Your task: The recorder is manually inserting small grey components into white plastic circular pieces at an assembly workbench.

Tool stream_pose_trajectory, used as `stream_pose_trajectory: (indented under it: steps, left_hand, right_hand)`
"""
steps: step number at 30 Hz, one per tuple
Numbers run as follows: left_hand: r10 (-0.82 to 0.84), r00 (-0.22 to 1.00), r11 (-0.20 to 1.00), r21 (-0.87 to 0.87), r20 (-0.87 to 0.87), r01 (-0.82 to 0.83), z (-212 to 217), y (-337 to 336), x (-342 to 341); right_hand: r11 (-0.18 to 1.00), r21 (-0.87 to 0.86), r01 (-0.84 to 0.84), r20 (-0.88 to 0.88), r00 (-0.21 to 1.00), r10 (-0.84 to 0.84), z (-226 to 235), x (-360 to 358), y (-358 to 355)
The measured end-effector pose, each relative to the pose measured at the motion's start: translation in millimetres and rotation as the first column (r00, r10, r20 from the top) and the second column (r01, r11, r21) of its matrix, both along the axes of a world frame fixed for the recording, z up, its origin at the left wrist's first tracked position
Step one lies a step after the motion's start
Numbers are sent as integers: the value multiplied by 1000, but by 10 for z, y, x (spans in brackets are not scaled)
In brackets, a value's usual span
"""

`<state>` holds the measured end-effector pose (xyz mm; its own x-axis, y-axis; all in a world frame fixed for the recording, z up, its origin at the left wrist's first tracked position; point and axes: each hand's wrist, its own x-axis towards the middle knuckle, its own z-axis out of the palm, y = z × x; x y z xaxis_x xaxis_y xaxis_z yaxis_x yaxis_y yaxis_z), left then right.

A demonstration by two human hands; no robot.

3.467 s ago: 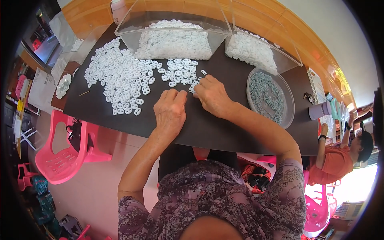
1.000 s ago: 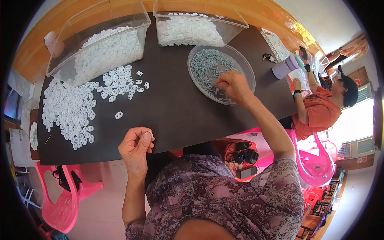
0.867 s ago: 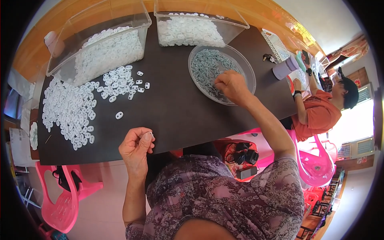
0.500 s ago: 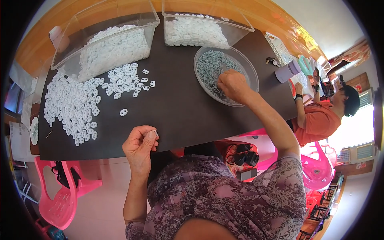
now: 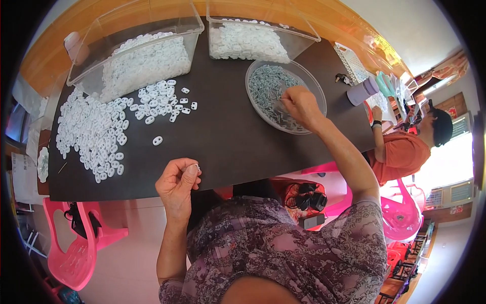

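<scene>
Two hands work apart: the right hand (image 5: 299, 104) reaches into the round clear dish (image 5: 318, 91) of small grey metal parts (image 5: 268, 86), fingers curled down among them (grip hidden). The left hand (image 5: 177, 183) hovers at the dark table (image 5: 228, 137) edge, thumb and forefinger pinching a small white piece (image 5: 197, 166).

The left hand (image 5: 177, 183) is lifted up close to the body, with its fingers curled and pinched together. The right arm is stretched far out, and the right hand (image 5: 299, 105) points down with bent fingers.
</scene>
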<state>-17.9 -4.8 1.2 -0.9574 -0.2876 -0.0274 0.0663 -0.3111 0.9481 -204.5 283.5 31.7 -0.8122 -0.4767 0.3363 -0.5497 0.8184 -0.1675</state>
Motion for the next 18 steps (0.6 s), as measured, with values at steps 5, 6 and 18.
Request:
stream_pose_trajectory:
  steps: [5, 6, 18]
  left_hand:
    - [20, 1000, 999, -28, -14, -20, -7, 6, 0]
    - [18, 1000, 999, -27, -13, -18, -3, 10, -4]
    - [16, 999, 1000, -19, -32, -17, -3, 2, 2]
  right_hand:
    - [992, 29, -123, 113, 986, 119, 58, 37, 46]
    - [992, 30, -121, 114, 987, 116, 43, 45, 42]
    - [873, 451, -185, 21, 980, 197, 30, 13, -160]
